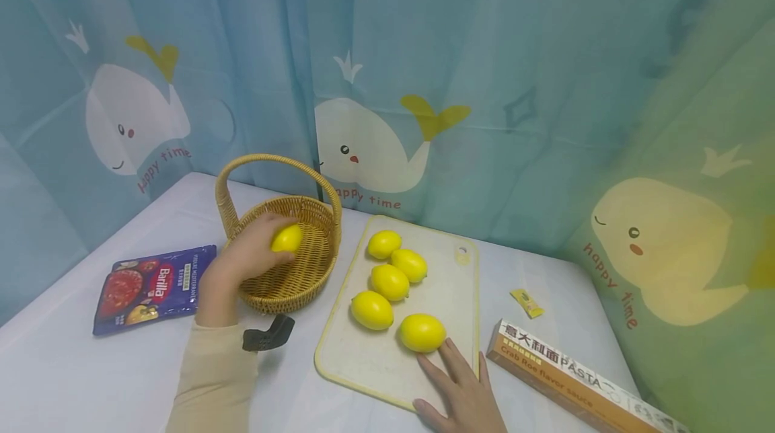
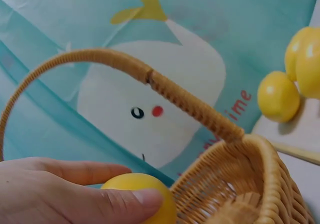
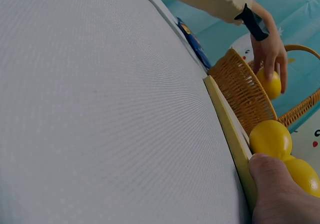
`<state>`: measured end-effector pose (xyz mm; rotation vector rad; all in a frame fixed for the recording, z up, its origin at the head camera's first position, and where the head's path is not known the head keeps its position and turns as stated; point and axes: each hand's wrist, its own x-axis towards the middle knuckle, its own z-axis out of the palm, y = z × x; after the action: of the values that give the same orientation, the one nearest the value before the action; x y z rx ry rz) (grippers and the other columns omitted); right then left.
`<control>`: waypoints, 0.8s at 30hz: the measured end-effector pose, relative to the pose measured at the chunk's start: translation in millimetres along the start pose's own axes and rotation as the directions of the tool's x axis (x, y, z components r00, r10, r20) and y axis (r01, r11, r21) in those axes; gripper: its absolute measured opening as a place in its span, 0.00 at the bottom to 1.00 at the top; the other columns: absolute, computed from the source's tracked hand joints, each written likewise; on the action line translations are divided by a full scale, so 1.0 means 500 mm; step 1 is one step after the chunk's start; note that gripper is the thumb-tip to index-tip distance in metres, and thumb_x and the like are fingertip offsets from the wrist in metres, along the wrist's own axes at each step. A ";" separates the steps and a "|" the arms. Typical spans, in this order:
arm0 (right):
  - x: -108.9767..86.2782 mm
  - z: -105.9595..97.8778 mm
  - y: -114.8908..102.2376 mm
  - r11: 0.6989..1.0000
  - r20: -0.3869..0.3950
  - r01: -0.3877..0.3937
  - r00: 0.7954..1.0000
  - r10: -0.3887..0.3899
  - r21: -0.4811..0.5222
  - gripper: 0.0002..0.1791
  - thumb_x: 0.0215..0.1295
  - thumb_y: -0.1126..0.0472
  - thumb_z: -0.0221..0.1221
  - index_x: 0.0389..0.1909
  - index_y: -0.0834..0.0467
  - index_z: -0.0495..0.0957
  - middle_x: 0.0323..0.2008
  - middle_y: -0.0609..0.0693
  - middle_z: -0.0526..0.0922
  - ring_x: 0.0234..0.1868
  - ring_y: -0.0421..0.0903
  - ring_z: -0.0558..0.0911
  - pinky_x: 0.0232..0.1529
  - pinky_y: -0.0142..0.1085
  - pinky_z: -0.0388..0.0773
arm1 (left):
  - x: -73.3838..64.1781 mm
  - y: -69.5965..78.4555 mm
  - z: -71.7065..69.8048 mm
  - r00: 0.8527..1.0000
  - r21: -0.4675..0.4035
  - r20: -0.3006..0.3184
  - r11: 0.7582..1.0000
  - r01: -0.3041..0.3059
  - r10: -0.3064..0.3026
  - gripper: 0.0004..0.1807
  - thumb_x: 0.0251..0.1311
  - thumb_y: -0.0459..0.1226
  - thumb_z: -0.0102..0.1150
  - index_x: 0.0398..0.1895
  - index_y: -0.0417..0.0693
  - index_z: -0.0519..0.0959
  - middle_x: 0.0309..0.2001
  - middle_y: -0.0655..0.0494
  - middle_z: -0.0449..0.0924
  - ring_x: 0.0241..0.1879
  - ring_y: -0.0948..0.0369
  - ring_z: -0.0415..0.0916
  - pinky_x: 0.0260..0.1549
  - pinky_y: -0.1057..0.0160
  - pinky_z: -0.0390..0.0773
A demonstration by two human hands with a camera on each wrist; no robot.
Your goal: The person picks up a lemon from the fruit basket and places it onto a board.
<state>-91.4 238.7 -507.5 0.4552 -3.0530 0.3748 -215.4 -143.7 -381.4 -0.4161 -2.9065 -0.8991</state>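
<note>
In the head view my left hand point(image 1: 258, 248) grips a lemon point(image 1: 287, 239) over the wicker basket point(image 1: 290, 302), inside the arch of its handle. The left wrist view shows thumb and fingers round that lemon point(image 2: 142, 196), beside the basket's rim point(image 2: 265, 164). My right hand point(image 1: 463, 389) lies spread at the near edge of the cutting board point(image 1: 339, 359). Its fingertips reach right to the nearest lemon point(image 1: 422, 333). Several more lemons point(image 1: 390, 282) lie on the board, most of them in a loose line toward its far end.
Left of the basket lies a blue Barilla pouch point(image 1: 154, 288). A long pasta box point(image 1: 569, 379) sits to the right of the board, with a small yellow packet point(image 1: 527, 303) behind it. Curtains point(image 1: 514, 117) with printed whales hang behind the white table point(image 1: 54, 366).
</note>
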 end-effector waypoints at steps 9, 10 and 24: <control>-0.001 -0.002 -0.002 1.000 -0.012 0.011 1.000 -0.011 0.001 0.35 0.55 0.26 0.50 0.61 0.38 0.72 0.71 0.49 0.62 0.71 0.52 0.61 0.68 0.66 0.44 | -0.017 0.040 -0.025 0.999 0.009 0.046 1.000 0.023 -0.024 0.34 0.55 0.38 0.64 0.67 0.44 0.67 0.65 0.41 0.64 0.62 0.46 0.64 0.62 0.42 0.66; -0.001 -0.003 -0.003 1.000 -0.012 0.010 1.000 -0.010 0.000 0.35 0.55 0.26 0.50 0.61 0.38 0.72 0.71 0.49 0.62 0.71 0.52 0.61 0.68 0.65 0.44 | -0.019 0.046 -0.028 0.998 0.010 0.051 1.000 0.023 -0.024 0.34 0.55 0.38 0.64 0.67 0.45 0.67 0.65 0.42 0.64 0.62 0.46 0.64 0.61 0.43 0.67; -0.002 -0.004 -0.004 1.000 0.002 -0.006 1.000 0.006 0.000 0.36 0.55 0.25 0.48 0.62 0.38 0.72 0.71 0.48 0.61 0.72 0.52 0.60 0.69 0.65 0.43 | -0.046 0.101 -0.051 0.996 0.022 0.074 0.999 -0.046 0.044 0.33 0.53 0.39 0.66 0.65 0.50 0.70 0.63 0.47 0.68 0.62 0.49 0.66 0.60 0.46 0.69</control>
<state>-89.8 237.6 -505.3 0.4473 -3.0569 0.3744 -179.6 -123.5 -336.1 -0.5210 -2.9573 -0.8609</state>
